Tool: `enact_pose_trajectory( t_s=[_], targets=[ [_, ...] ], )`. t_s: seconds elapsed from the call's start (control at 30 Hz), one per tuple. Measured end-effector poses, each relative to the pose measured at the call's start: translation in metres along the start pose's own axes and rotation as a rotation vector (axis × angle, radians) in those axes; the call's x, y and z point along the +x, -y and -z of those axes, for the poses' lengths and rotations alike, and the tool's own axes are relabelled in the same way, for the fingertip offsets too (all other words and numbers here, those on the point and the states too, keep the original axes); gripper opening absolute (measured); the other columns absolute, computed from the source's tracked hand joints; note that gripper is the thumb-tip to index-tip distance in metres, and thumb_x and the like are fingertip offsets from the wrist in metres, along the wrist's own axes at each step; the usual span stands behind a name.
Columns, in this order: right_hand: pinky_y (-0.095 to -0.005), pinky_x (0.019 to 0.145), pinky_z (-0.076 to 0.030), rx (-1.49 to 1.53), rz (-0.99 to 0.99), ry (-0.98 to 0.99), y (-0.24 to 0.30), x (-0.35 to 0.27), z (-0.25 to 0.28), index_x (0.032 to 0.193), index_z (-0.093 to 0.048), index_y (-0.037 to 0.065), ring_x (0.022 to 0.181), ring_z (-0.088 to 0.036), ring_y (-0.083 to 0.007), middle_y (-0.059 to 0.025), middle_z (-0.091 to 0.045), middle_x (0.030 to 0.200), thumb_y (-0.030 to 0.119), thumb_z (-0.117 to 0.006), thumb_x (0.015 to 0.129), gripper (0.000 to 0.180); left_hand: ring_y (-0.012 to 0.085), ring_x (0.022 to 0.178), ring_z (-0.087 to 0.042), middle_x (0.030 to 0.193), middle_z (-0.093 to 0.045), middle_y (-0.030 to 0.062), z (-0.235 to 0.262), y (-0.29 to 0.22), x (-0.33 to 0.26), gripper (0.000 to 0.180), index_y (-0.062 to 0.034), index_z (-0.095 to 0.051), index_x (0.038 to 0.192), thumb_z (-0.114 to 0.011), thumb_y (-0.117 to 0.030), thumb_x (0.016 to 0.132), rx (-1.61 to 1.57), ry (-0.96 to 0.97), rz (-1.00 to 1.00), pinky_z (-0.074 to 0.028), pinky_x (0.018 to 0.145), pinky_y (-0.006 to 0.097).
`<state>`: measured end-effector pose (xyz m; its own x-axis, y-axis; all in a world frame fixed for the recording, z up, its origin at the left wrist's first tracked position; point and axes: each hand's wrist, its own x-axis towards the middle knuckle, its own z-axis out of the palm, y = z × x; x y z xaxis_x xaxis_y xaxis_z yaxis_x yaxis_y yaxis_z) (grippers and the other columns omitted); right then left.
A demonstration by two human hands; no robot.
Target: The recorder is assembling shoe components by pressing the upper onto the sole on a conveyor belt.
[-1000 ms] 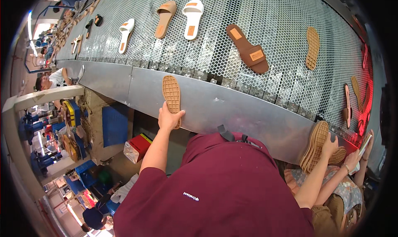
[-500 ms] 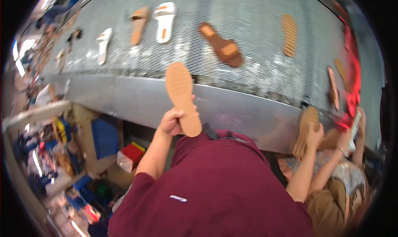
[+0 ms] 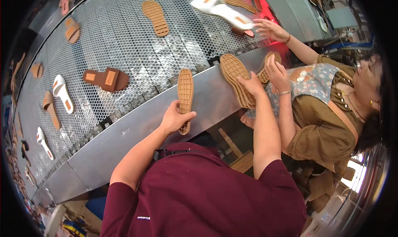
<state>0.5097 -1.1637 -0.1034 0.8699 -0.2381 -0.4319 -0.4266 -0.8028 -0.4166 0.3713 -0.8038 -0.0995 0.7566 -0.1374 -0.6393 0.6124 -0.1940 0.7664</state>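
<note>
My left hand (image 3: 176, 118) grips a tan shoe sole (image 3: 185, 87) by its lower end, thumb across it. The sole stands upright, its grid-patterned face toward me, in front of the metal edge of the mesh belt. On the right, my right hand (image 3: 251, 86) is closed around a small stack of tan soles (image 3: 233, 69), also with a grid face showing. Close beside that stack, a co-worker's hand (image 3: 278, 73) is at another tan sole (image 3: 265, 75). The co-worker's other hand (image 3: 271, 30) is stretched toward a motion-blurred white slide sandal (image 3: 226, 13) over the belt.
The mesh belt (image 3: 137, 50) carries a brown slide (image 3: 107, 79), a loose tan sole (image 3: 156, 18), a white slide (image 3: 62, 94) and several other sandals. Its metal side rail (image 3: 137, 133) runs in front of me. A red-lit edge (image 3: 267, 10) lies at the far right.
My view has swung right. The sole in my left hand now shows its grid face instead of its lined face. The co-worker's white slide has moved onto or over the belt.
</note>
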Motion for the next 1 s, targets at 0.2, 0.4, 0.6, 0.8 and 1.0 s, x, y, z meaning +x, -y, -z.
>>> enact_pose_trajectory(
  t_s=[0.2, 0.4, 0.6, 0.8, 1.0],
  targets=[
    [-0.0352, 0.085, -0.054, 0.295, -0.017, 0.269, 0.034, -0.031, -0.015, 0.117, -0.067, -0.003, 0.096, -0.070, -0.0225, -0.0159, -0.073, 0.106, 0.040, -0.075, 0.084, 0.054, 0.0273, 0.100, -0.069, 0.109, -0.070, 0.0179, -0.074, -0.004, 0.051, 0.089, 0.0053, -0.042, 0.139, -0.079, -0.048, 0.078, 0.130, -0.044, 0.026, -0.053, 0.087, 0.038],
    [-0.0369, 0.090, -0.053, 0.448, -0.040, 0.225, 0.019, -0.059, -0.061, 0.129, -0.057, -0.003, 0.104, -0.069, -0.0251, -0.0180, -0.070, 0.117, 0.041, -0.075, 0.086, 0.064, 0.0264, 0.094, -0.068, 0.106, -0.069, 0.0170, -0.085, 0.030, 0.076, 0.071, 0.0052, -0.051, 0.133, -0.076, -0.038, 0.082, 0.105, -0.127, 0.004, -0.053, 0.084, 0.036],
    [-0.0413, 0.102, -0.047, 0.190, -0.015, 0.093, 0.026, -0.056, -0.064, 0.138, -0.050, -0.004, 0.119, -0.061, -0.0339, -0.0239, -0.062, 0.129, 0.053, -0.070, 0.085, 0.080, 0.0177, 0.087, -0.066, 0.104, -0.068, 0.0121, -0.064, 0.028, 0.039, 0.056, 0.0065, -0.057, 0.126, -0.074, -0.030, 0.087, -0.059, -0.127, 0.052, -0.052, 0.074, 0.029],
    [-0.0527, 0.118, -0.024, -0.110, -0.172, -0.473, -0.012, 0.035, 0.004, 0.152, -0.034, 0.003, 0.147, -0.023, -0.0431, -0.0273, -0.028, 0.157, 0.057, -0.068, 0.084, 0.093, 0.0107, 0.079, -0.061, 0.093, -0.066, 0.0047, -0.038, 0.047, 0.024, 0.044, 0.0044, -0.060, 0.122, -0.070, -0.026, 0.091, -0.193, -0.041, 0.175, -0.049, 0.067, 0.023],
    [-0.0575, 0.116, -0.024, -0.159, -0.534, -0.494, -0.002, 0.079, 0.040, 0.152, -0.034, 0.013, 0.143, -0.028, -0.0438, -0.0269, -0.028, 0.155, 0.050, -0.068, 0.086, 0.083, 0.0097, 0.081, -0.061, 0.093, -0.068, 0.0040, -0.036, 0.066, 0.018, 0.049, 0.0060, -0.059, 0.125, -0.072, -0.027, 0.091, -0.146, 0.087, 0.203, -0.049, 0.068, 0.024]
  ],
)
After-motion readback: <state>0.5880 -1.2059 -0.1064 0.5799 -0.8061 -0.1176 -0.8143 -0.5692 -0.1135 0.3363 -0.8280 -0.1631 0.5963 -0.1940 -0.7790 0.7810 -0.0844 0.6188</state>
